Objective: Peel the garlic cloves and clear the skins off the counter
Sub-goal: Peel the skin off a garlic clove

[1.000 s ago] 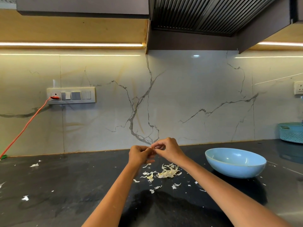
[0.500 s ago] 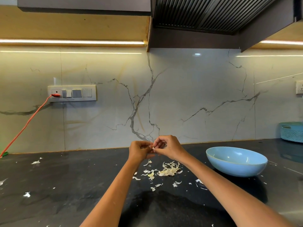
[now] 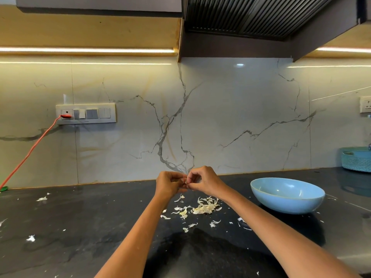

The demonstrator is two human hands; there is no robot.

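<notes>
My left hand (image 3: pixel 168 183) and my right hand (image 3: pixel 202 180) meet fingertip to fingertip above the dark counter (image 3: pixel 90 227). Together they pinch a small garlic clove (image 3: pixel 185 183), which is mostly hidden by the curled fingers. Right under the hands lies a pile of pale garlic skins (image 3: pixel 202 207). Loose flakes of skin are scattered around the pile and farther left (image 3: pixel 42 199). A light blue bowl (image 3: pixel 287 194) stands to the right of my right hand; its inside looks bare from here.
A teal basket (image 3: pixel 356 158) sits at the far right against the marble backsplash. An orange cable (image 3: pixel 30 149) runs from the wall socket panel (image 3: pixel 86 113) down to the counter's left end. A dark hood hangs overhead.
Both hands stay joined on the clove with only small finger shifts. The view has tilted slightly, so the hands sit a little higher in the frame.
</notes>
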